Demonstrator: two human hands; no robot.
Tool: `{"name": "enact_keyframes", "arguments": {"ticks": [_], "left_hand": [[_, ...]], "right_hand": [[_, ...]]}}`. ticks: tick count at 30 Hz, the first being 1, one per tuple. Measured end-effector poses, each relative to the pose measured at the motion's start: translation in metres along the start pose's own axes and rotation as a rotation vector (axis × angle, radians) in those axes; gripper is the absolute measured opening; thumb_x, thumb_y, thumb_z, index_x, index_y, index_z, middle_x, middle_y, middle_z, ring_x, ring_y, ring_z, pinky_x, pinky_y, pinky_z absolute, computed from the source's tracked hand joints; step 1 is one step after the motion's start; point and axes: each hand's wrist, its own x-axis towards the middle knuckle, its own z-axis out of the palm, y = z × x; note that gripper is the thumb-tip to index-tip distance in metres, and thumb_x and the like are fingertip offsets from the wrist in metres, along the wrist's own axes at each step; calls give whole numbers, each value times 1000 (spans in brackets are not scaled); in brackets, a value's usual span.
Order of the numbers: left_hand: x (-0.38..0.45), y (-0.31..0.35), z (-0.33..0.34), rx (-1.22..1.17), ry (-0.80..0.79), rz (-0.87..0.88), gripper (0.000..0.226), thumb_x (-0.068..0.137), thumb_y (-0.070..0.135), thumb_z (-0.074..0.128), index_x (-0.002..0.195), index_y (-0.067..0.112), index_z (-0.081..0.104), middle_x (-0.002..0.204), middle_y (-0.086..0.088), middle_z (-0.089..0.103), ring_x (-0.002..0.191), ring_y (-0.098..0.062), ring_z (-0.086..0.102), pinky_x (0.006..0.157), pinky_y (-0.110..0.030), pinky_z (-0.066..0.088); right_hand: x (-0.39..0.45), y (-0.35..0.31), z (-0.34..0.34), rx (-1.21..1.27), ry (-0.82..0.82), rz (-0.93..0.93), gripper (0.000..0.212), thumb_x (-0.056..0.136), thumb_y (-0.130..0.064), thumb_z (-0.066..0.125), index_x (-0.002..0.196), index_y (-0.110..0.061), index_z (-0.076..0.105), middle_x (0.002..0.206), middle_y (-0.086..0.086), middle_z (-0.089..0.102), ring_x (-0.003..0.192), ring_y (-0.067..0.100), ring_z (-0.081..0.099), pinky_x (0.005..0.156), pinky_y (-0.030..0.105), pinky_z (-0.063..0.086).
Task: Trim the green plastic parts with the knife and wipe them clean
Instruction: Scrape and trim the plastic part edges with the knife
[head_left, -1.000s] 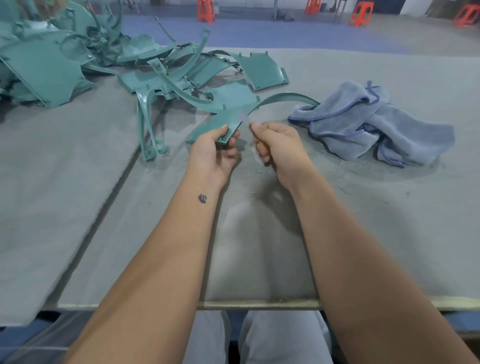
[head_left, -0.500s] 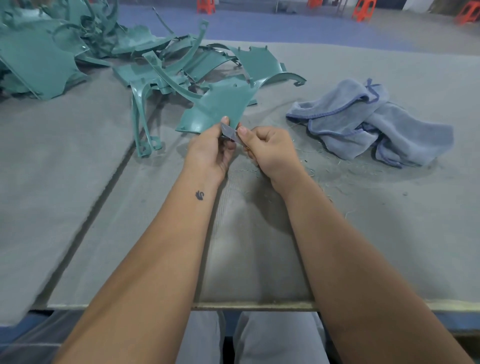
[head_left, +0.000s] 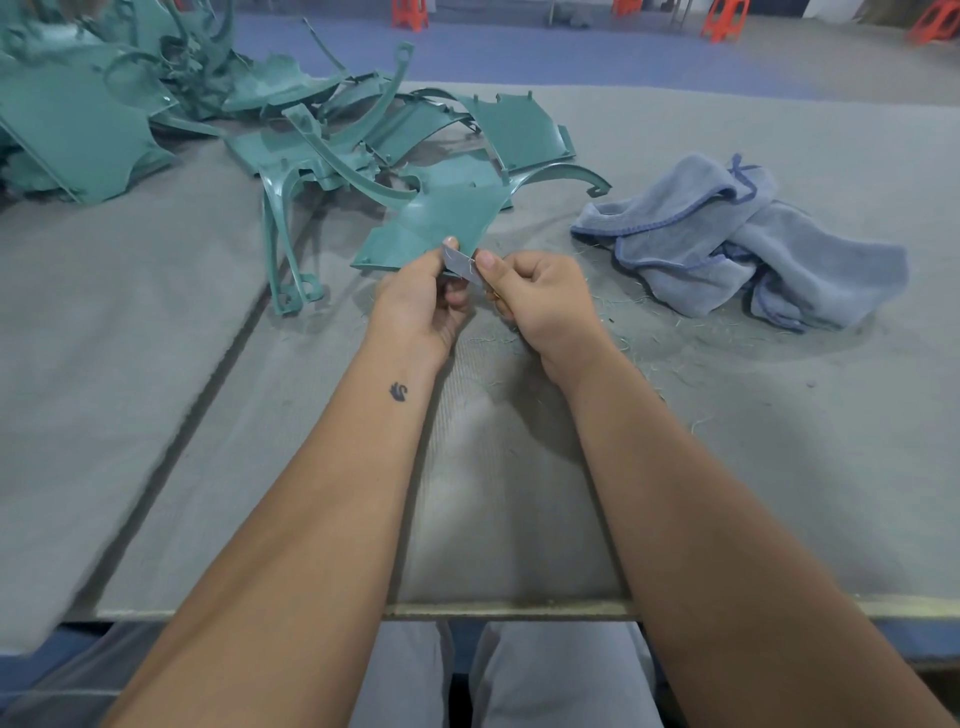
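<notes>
Left grip (head_left: 423, 301) is pinching the flat green plastic part (head_left: 436, 221) by its near corner; right grip (head_left: 540, 296) is clasping a small grey knife blade (head_left: 462, 265) against that corner, left of the crumpled blue cloth (head_left: 737, 244).

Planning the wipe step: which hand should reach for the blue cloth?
Probably right: the blue cloth lies on the right hand's side, though it holds the knife. The left hand grips the green part.
</notes>
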Motion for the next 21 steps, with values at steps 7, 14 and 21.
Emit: {"name": "enact_keyframes", "arguments": {"ticks": [7,14,21], "left_hand": [[0,-1,0,4,-1,12,23,95,5,55,72,9,52,65,-5,47,44,-6,35,36,-12,29],[-1,0,0,-18,-7,19,23,94,3,55,72,8,53,57,-3,49,41,-5,36,34,-13,28],[-3,1,-1,-7,-29,4,21,94,1,53,74,8,54,50,-1,53,37,-5,38,33,-13,29]], "right_hand": [[-1,-1,0,24,3,10,45,93,-22,63,49,-21,55,40,-6,40,46,13,30,48,26,26],[0,0,1,24,13,11,44,93,-24,63,51,-18,54,44,-2,39,48,16,30,49,29,26],[-2,-1,1,50,24,6,43,93,-22,63,52,-15,51,46,0,38,48,14,29,48,26,25]]}}
